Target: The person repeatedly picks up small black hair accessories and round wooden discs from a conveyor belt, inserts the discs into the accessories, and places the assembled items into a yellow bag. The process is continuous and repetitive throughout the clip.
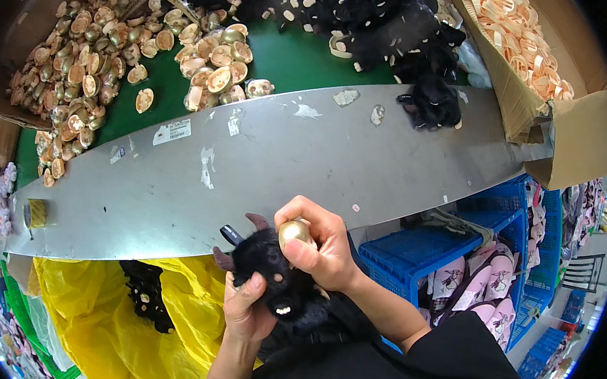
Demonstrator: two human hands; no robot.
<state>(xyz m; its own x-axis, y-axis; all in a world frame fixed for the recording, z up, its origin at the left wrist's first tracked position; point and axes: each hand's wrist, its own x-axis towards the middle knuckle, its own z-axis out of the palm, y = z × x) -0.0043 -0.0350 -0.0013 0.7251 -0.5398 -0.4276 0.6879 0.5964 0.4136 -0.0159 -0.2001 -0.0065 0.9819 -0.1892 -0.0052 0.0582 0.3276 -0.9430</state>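
A small black plush toy (260,256) with dark horn-like pieces and a black loop tag is gripped in my left hand (248,305), in front of the metal table edge. My right hand (322,246) pinches a shiny gold rounded plastic piece (294,231) between thumb and fingers, right against the toy's upper side. Whether the piece is joined to the plush is hidden by my fingers. Pale small parts show on the toy's lower body. Similar gold half-shell pieces (219,79) lie heaped on the green surface beyond the table strip.
Cardboard boxes hold gold pieces (76,74) at left and peach plastic bands (521,35) at right. Black plush pieces (374,21) pile at the back; one plush (433,103) rests on the metal strip (285,155). A yellow bag (100,307) hangs below, blue crates (418,250) stand right.
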